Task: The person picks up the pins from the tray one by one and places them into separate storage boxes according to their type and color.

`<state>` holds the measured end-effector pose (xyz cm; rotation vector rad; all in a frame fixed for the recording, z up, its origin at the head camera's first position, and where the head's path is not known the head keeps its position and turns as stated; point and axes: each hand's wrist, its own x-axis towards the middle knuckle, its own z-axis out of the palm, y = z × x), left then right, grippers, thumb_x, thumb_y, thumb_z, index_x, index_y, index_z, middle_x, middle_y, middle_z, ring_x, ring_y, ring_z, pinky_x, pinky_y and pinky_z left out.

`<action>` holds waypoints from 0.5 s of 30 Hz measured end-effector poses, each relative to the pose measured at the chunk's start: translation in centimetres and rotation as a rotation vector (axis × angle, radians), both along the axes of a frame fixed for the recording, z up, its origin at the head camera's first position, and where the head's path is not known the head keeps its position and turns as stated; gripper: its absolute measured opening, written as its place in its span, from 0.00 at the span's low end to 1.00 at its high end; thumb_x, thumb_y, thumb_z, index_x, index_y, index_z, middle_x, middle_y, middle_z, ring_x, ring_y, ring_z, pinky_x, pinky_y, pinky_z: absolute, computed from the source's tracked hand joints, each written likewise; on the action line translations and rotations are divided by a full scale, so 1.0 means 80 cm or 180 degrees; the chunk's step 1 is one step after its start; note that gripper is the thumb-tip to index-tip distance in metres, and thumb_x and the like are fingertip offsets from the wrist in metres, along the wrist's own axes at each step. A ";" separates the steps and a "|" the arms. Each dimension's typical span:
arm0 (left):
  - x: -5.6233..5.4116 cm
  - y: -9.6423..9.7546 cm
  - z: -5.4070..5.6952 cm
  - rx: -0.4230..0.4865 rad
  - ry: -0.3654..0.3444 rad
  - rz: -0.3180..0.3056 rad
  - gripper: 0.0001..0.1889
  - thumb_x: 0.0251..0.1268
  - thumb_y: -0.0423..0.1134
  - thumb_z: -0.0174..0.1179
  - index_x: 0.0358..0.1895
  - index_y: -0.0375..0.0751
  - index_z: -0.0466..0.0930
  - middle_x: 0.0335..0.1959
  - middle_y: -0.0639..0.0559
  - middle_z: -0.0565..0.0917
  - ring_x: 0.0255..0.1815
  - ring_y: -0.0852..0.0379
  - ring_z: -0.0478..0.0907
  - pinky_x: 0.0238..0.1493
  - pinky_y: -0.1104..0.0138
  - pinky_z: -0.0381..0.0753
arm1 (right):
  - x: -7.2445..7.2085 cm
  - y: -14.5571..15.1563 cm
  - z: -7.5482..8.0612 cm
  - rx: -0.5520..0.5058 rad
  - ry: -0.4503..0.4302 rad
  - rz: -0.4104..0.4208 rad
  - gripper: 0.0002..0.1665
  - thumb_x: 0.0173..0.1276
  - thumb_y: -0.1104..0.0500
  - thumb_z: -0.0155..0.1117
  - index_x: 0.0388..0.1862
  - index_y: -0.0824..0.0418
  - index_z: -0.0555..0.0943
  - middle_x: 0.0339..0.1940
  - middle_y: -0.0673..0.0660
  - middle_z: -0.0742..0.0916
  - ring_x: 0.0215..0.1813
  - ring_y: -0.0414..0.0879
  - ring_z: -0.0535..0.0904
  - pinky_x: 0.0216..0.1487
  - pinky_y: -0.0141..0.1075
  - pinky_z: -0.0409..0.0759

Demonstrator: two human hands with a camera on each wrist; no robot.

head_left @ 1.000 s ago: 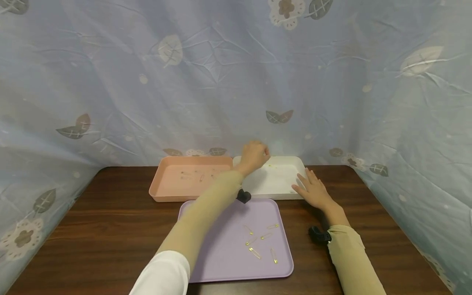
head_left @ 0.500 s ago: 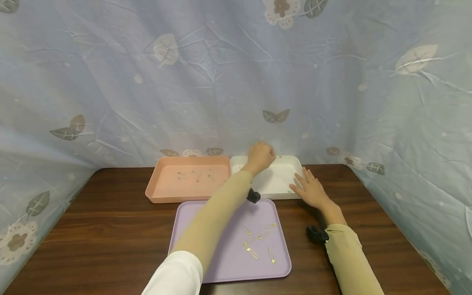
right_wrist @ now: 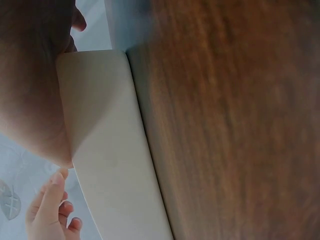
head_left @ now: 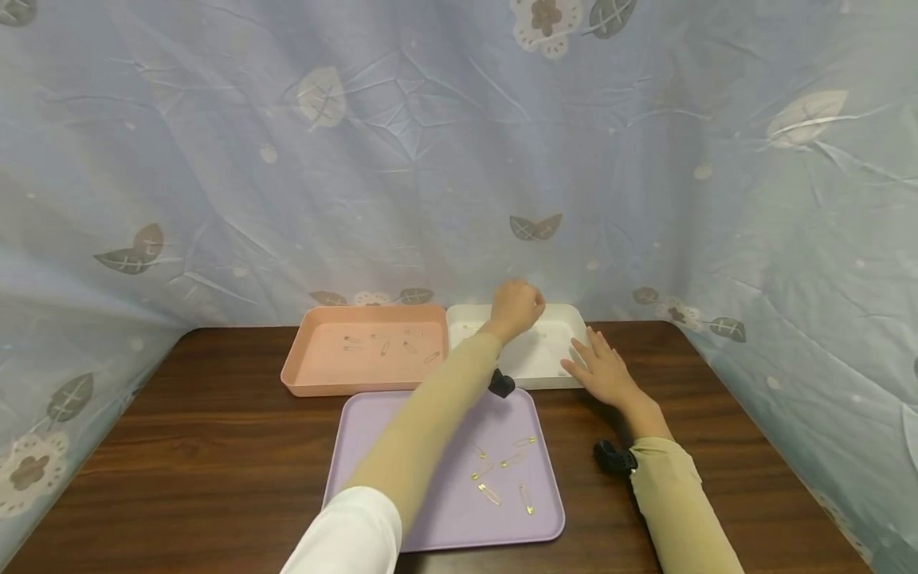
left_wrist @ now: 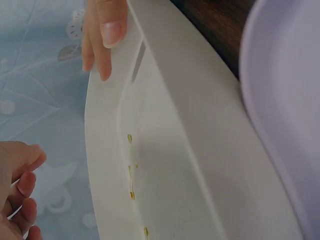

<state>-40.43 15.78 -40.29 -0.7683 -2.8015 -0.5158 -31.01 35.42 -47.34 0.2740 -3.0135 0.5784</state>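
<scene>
My left hand (head_left: 518,309) hovers over the far side of the white tray (head_left: 522,381). Its fingers are loosely curled; nothing shows between the fingertips in the left wrist view. A gold safety pin (left_wrist: 131,184) and others lie on the tray's bottom along the far wall. My right hand (head_left: 605,371), fingers spread, rests on the tray's right rim. Several gold safety pins (head_left: 490,494) lie on the purple tray (head_left: 459,532) in front, partly hidden by the left forearm. On the pink tray (head_left: 333,375) at left are several silver-looking safety pins (head_left: 385,348).
The trays stand on a dark wooden table (head_left: 179,454). A patterned curtain (head_left: 416,175) hangs close behind the white and pink trays and along both sides. A black strap device (head_left: 615,458) is on the right wrist.
My left hand has moved to the right over the white tray, and its forearm has followed across the purple tray. The right hand stays at the tray's rim. The head view has shifted slightly.
</scene>
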 end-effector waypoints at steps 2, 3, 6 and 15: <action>0.002 -0.003 -0.002 -0.0028 -0.0008 -0.0040 0.13 0.72 0.47 0.54 0.48 0.51 0.86 0.51 0.54 0.84 0.56 0.52 0.76 0.62 0.57 0.73 | 0.000 0.000 -0.001 -0.0004 -0.0005 0.0003 0.41 0.75 0.38 0.46 0.75 0.66 0.60 0.79 0.73 0.50 0.79 0.71 0.42 0.70 0.72 0.46; 0.002 -0.004 -0.003 -0.0060 0.0009 -0.0060 0.13 0.72 0.47 0.54 0.48 0.52 0.86 0.51 0.54 0.84 0.56 0.52 0.76 0.62 0.57 0.73 | -0.001 0.000 -0.002 0.0014 -0.0008 0.0004 0.41 0.75 0.38 0.46 0.75 0.66 0.60 0.79 0.73 0.50 0.79 0.71 0.42 0.70 0.72 0.45; 0.005 -0.009 -0.005 -0.0146 0.0089 -0.0122 0.12 0.72 0.47 0.54 0.47 0.53 0.86 0.51 0.54 0.84 0.56 0.52 0.76 0.60 0.57 0.74 | -0.001 0.000 -0.002 0.0037 -0.0015 0.0002 0.41 0.75 0.38 0.46 0.75 0.66 0.60 0.79 0.73 0.49 0.79 0.71 0.42 0.70 0.72 0.46; 0.023 -0.022 0.002 -0.0305 0.0296 -0.0345 0.11 0.70 0.50 0.56 0.45 0.54 0.87 0.46 0.56 0.85 0.50 0.54 0.78 0.56 0.59 0.77 | -0.001 -0.002 -0.001 0.0058 0.0032 -0.0006 0.41 0.75 0.39 0.46 0.74 0.66 0.61 0.79 0.73 0.50 0.79 0.70 0.42 0.71 0.71 0.47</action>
